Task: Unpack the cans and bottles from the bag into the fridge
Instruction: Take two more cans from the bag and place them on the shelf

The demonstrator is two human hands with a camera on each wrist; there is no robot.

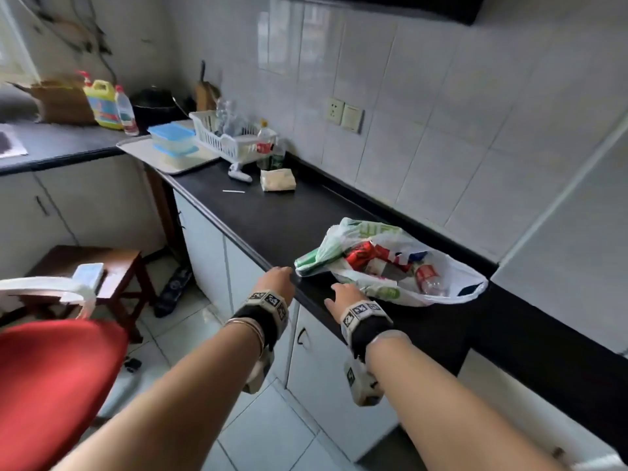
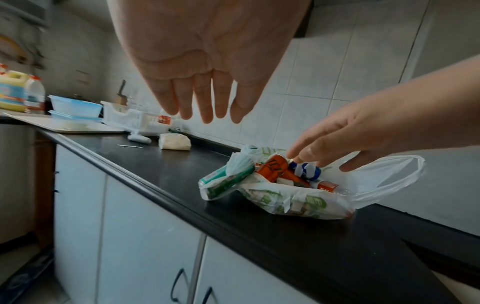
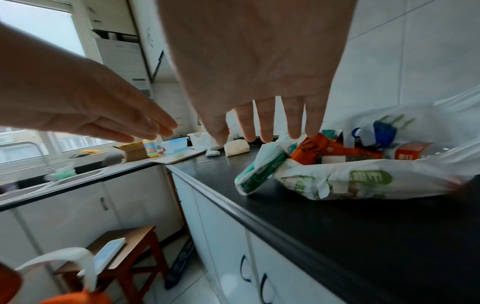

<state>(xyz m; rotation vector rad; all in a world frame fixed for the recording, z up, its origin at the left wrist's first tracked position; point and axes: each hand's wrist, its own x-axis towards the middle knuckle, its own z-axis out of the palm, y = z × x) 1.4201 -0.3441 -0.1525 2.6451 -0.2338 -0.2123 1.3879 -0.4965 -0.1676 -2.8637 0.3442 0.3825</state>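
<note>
A white plastic bag (image 1: 390, 290) with green print lies open on the black countertop (image 1: 272, 219). Inside it show red-orange cans (image 1: 363, 254), a clear bottle with a red label (image 1: 430, 277) and a blue and white item (image 2: 307, 171). A green can (image 1: 311, 261) pokes out at the bag's left end. My left hand (image 1: 277, 278) hovers with straight fingers at the counter's front edge, just left of the green can. My right hand (image 1: 343, 294) is spread open over the bag's near side, holding nothing. The fridge cannot be made out in these views.
Further along the counter sit a tray (image 1: 142, 154) with blue-lidded boxes, a white dish rack (image 1: 221, 134), bottles (image 1: 266, 139) and a wrapped pale packet (image 1: 278, 180). White cabinets run below. A wooden stool (image 1: 88, 266) and a red chair (image 1: 57, 375) stand at the left.
</note>
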